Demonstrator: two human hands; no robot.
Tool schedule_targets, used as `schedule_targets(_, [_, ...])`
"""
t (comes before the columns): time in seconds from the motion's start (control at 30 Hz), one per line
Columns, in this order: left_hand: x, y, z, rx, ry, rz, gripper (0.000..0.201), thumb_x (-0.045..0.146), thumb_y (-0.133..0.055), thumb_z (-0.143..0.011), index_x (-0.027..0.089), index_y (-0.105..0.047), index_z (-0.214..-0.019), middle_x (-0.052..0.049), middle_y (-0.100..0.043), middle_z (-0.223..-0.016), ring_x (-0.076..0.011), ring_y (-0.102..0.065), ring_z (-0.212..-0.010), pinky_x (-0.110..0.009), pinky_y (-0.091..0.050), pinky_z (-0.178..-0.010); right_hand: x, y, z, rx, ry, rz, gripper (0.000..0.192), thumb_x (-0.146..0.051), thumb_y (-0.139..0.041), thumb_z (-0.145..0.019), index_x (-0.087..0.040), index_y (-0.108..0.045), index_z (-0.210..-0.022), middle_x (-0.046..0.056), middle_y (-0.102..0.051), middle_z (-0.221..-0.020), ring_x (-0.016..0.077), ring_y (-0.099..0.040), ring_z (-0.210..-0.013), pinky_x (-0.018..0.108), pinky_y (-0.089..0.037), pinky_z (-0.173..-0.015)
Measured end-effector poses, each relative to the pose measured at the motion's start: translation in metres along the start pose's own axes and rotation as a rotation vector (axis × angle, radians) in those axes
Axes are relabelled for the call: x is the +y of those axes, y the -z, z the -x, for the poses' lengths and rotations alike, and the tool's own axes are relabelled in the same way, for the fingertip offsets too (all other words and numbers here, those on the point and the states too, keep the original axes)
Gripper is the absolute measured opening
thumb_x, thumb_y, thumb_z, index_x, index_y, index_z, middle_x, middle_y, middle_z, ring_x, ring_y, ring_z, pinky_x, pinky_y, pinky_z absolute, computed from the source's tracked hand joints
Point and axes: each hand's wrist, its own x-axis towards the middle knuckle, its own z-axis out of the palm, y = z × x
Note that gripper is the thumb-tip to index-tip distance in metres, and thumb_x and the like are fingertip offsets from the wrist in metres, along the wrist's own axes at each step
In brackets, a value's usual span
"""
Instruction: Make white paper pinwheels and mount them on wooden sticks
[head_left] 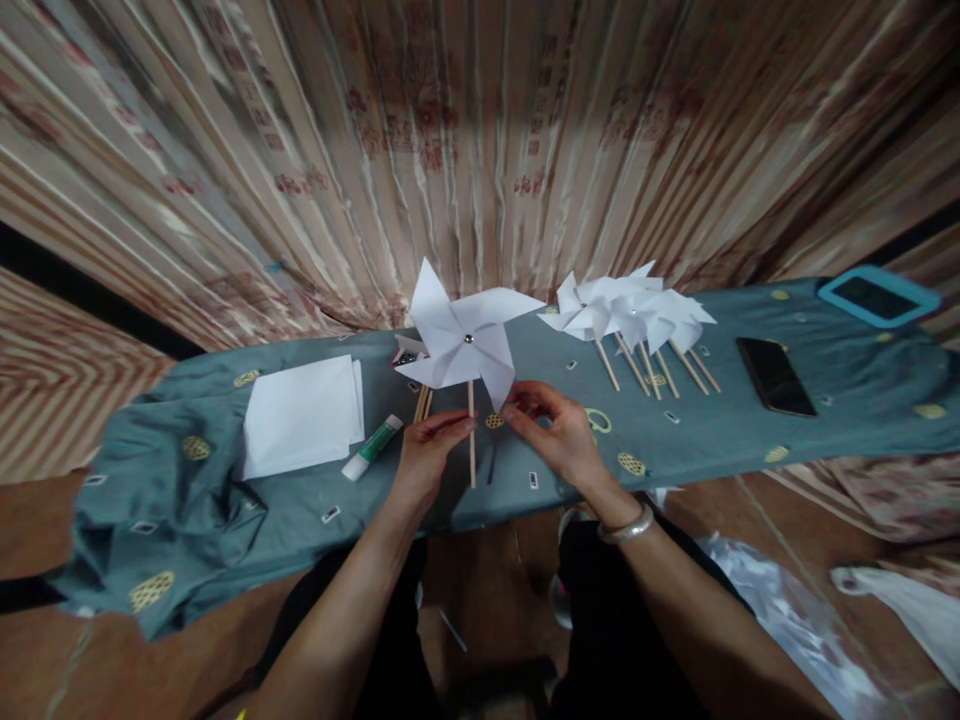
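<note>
A white paper pinwheel (pixel 450 345) with a shiny pin at its centre stands upright on a wooden stick (pixel 472 455). My left hand (pixel 429 450) pinches that stick below the blades. Curled in beside the lower right blade, my right hand (pixel 555 430) has its thumb and fingertips at the blade's tip. Partly hidden behind the pinwheel are a small box (pixel 406 353) and a few loose wooden sticks (pixel 423 403). A green and white glue stick (pixel 373 447) lies left of my left hand.
White paper sheets (pixel 300 418) are stacked at the left. Several finished pinwheels (pixel 634 312) lie at the back right, near a dark phone (pixel 775 376) and a blue-framed device (pixel 879 296). Yellow-green scissor handles (pixel 598 420) show behind my right hand. A patterned cloth (pixel 720 440) covers the table.
</note>
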Motion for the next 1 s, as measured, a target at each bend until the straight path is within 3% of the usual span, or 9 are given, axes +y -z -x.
schedule_targets(0.17, [-0.005, -0.003, 0.001, -0.030, 0.016, -0.027, 0.027, 0.030, -0.088, -0.048, 0.019, -0.078, -0.070, -0.004, -0.075, -0.072, -0.0138, -0.064, -0.066, -0.026, -0.050, -0.070, 0.011, -0.005, -0.008, 0.006, -0.040, -0.214, 0.032, -0.037, -0.073, -0.072, -0.022, -0.067, -0.100, 0.003, -0.073, -0.086, 0.0164, -0.066, -0.076, 0.030, -0.051, -0.071])
schedule_targets(0.4, [-0.007, -0.004, 0.001, -0.056, 0.017, -0.030, 0.029, 0.030, -0.088, -0.049, 0.018, -0.078, -0.073, -0.005, -0.076, -0.077, -0.0161, -0.067, -0.073, -0.031, -0.051, -0.082, 0.014, -0.006, -0.011, 0.038, -0.106, -0.369, 0.031, -0.034, -0.077, -0.066, -0.023, -0.068, -0.094, -0.001, -0.073, -0.077, 0.0138, -0.065, -0.069, 0.027, -0.052, -0.066])
schedule_targets(0.77, [-0.010, -0.005, 0.003, -0.052, 0.004, -0.075, 0.030, 0.028, -0.087, -0.051, 0.018, -0.079, -0.077, -0.006, -0.077, -0.080, -0.0199, -0.070, -0.078, -0.037, -0.051, -0.090, 0.004, -0.004, -0.008, -0.049, -0.212, -0.404, 0.041, -0.048, -0.081, -0.061, -0.023, -0.067, -0.090, 0.000, -0.072, -0.078, 0.0151, -0.066, -0.070, 0.030, -0.055, -0.069])
schedule_targets(1.0, [-0.012, -0.006, 0.002, -0.069, -0.002, -0.080, 0.030, 0.029, -0.087, -0.052, 0.018, -0.079, -0.079, -0.006, -0.078, -0.083, -0.0224, -0.071, -0.083, -0.038, -0.051, -0.092, -0.001, -0.010, -0.003, -0.073, -0.276, -0.485, 0.040, -0.042, -0.087, -0.056, -0.024, -0.068, -0.087, -0.003, -0.069, -0.070, 0.0127, -0.061, -0.061, 0.028, -0.053, -0.065])
